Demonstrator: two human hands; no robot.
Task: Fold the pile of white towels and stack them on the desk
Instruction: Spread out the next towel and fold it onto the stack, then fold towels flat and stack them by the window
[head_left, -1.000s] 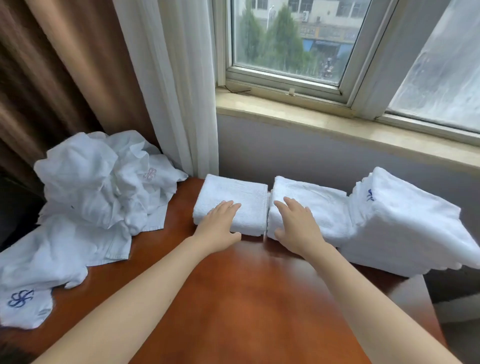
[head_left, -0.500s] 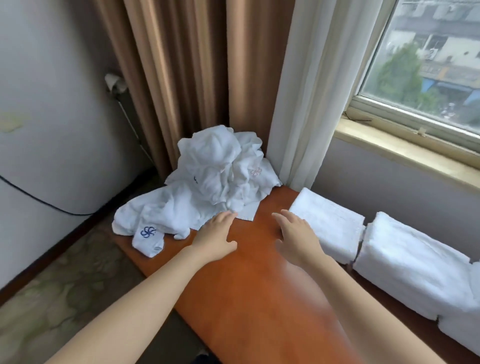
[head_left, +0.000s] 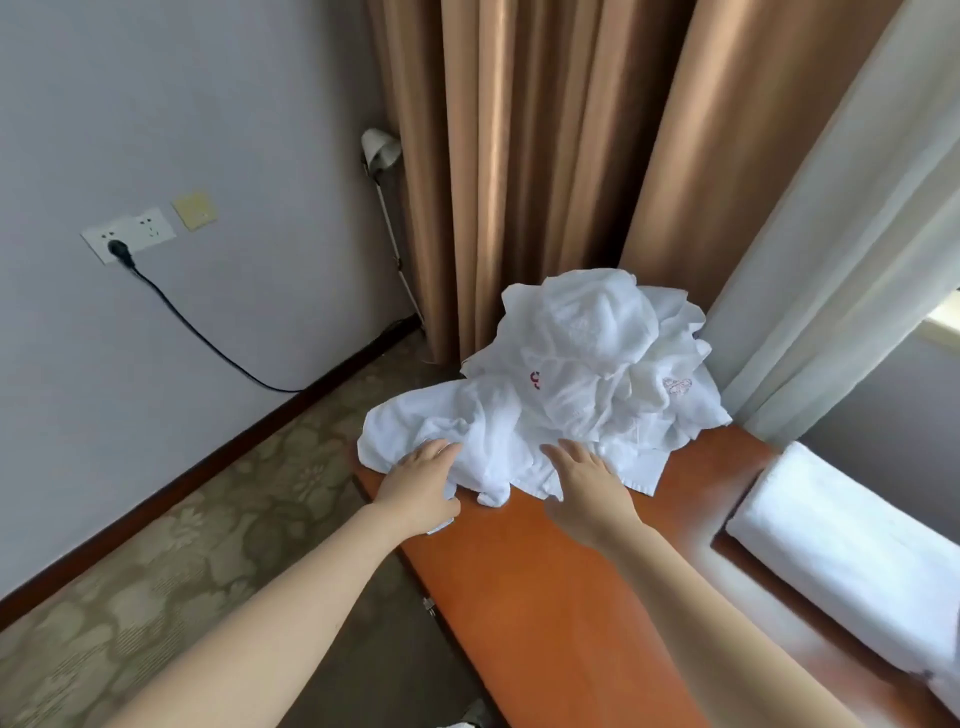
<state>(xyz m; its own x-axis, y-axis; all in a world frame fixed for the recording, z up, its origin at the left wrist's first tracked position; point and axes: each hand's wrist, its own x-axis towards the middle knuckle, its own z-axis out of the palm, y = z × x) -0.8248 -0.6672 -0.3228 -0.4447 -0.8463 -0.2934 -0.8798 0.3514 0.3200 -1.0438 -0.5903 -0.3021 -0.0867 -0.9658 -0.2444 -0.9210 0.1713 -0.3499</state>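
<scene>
A folded towel is cut off at the right edge. The pile sits mid-frame on the desk's far end — left hand and right hand lie flat on its near hem, fingers straight, slightly spread

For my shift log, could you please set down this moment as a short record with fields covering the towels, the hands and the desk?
Unfolded: crumpled pile of white cloth towels at the far end of the orange-brown wooden desk
Folded: folded white towel on the desk's right side
Hands: left hand and right hand, fingers straight, on the pile's near edge
Behind: tan pleated curtain, white sheer curtain
Progress: pile not yet folded
</scene>
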